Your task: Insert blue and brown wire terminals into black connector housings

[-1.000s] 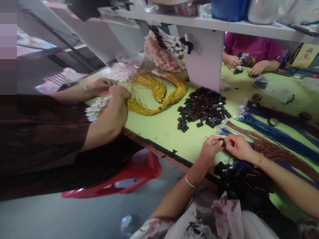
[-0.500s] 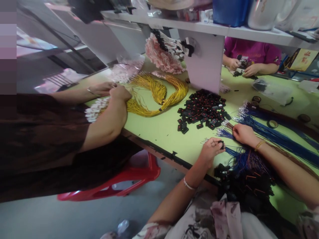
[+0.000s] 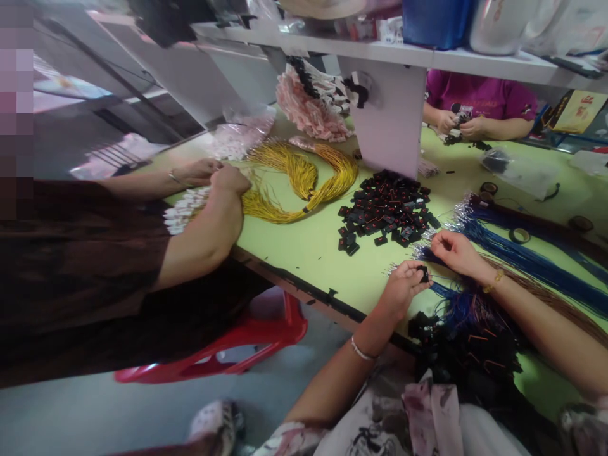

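Note:
My left hand (image 3: pixel 403 288) is closed at the table's near edge, pinching a small black plastic connector housing (image 3: pixel 424 274) between thumb and fingers. Just right of it, my right hand (image 3: pixel 456 253) has its fingertips pressed together over the silver-tipped ends of blue wires (image 3: pixel 430 254). Whatever those fingers pinch is too small or hidden to make out. Brown wires (image 3: pixel 515 282) run under and beyond my right wrist. Below my hands, a dark heap of black housings with wires (image 3: pixel 470 348) lies at the table edge. Loose black housings (image 3: pixel 387 206) are piled beyond my left hand.
At left, a co-worker's hands (image 3: pixel 228 177) work by yellow wires (image 3: pixel 285 212) with white connectors. Another person in a purple top (image 3: pixel 479 95) sits across. Tape rolls (image 3: pixel 519 235) and blue wire bundles (image 3: pixel 536 256) lie right. A shelf (image 3: pixel 332 47) overhangs; a red stool (image 3: pixel 266 335) stands below.
My right hand has shifted slightly up and left over the wire ends, its wrist turning. My left hand keeps the black housing, which is tilted a little differently.

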Motion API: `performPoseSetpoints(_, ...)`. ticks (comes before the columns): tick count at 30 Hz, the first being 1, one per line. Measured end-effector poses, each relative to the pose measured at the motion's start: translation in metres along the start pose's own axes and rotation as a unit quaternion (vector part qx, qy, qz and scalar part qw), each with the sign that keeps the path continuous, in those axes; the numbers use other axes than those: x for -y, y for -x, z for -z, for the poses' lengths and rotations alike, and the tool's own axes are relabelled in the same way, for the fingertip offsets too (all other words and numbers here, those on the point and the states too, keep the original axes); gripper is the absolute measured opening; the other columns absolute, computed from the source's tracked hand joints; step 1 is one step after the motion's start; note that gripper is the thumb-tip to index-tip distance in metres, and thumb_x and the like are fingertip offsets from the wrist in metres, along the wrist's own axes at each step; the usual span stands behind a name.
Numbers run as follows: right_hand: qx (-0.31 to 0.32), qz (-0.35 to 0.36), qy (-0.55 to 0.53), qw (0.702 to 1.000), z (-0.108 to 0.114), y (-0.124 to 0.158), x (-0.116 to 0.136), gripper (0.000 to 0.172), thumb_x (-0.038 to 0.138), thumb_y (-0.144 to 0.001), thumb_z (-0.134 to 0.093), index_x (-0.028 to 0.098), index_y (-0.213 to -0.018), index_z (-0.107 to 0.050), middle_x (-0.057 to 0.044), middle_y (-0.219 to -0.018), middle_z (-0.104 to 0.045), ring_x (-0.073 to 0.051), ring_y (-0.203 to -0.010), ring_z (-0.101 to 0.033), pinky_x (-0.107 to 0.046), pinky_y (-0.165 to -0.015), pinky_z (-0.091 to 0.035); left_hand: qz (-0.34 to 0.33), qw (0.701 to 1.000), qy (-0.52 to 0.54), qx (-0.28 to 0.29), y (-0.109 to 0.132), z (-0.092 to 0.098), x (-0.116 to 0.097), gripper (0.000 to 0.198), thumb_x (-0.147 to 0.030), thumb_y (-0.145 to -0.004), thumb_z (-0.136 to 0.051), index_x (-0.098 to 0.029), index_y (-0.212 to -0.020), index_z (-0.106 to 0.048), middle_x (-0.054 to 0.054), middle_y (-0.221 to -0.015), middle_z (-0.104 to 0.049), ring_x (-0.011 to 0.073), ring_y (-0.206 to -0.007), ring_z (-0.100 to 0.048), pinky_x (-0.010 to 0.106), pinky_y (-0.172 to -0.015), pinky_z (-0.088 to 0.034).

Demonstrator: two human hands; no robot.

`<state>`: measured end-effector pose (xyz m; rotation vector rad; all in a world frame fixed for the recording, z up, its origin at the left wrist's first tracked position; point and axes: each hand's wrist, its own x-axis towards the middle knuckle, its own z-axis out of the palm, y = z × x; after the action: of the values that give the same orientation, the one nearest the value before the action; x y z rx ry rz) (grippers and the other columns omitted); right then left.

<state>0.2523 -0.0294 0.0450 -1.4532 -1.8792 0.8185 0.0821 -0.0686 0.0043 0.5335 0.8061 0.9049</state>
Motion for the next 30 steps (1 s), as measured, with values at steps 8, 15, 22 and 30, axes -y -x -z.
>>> performPoseSetpoints(8,0.043,-0.034,-0.010,0.998,-0.005,0.032,0.004,0.009,0.022,-0.074,-0.052,0.017,-0.068,-0.056,0.004,-0.058,-0.052,-0.008,-0.049,-0.038,-0.020,-0.047,-0.028,0.011,0.998,0.053,0.016,-0.002,-0.001,0.002,0.023,-0.017,-0.068,-0.070,-0.014,-0.087,-0.058,0.004,-0.082,-0.062,0.0143,-0.080,-0.060,0.036,-0.086,-0.050)
performPoseSetpoints(15,0.052,-0.009,0.081,0.995,-0.006,0.037,0.005,0.011,0.022,-0.074,-0.052,0.017,-0.064,-0.053,0.004,-0.054,-0.052,-0.008,-0.047,-0.039,-0.021,-0.048,-0.024,0.013,0.998,0.061,0.019,-0.003,0.000,0.003,0.022,-0.014,-0.069,-0.068,-0.014,-0.088,-0.058,0.004,-0.081,-0.061,0.0139,-0.080,-0.060,0.035,-0.086,-0.049)
performPoseSetpoints(22,0.053,-0.030,0.096,0.994,-0.008,0.037,0.009,0.012,0.022,-0.074,-0.052,0.018,-0.063,-0.051,0.003,-0.053,-0.052,-0.008,-0.046,-0.040,-0.021,-0.047,-0.024,0.011,0.999,0.042,0.015,-0.001,-0.001,0.001,0.025,-0.018,-0.067,-0.071,-0.015,-0.087,-0.057,0.003,-0.081,-0.061,0.0135,-0.080,-0.060,0.035,-0.086,-0.049)
performPoseSetpoints(30,0.054,0.044,0.106,0.992,-0.012,0.039,0.006,0.010,0.020,-0.077,-0.050,0.018,-0.068,-0.052,0.001,-0.060,-0.054,-0.010,-0.053,-0.045,-0.022,-0.052,-0.029,-0.021,0.999,-0.029,-0.020,0.001,-0.002,0.003,0.029,-0.024,-0.062,-0.076,-0.015,-0.085,-0.059,0.001,-0.078,-0.060,0.0120,-0.075,-0.059,0.030,-0.077,-0.052)
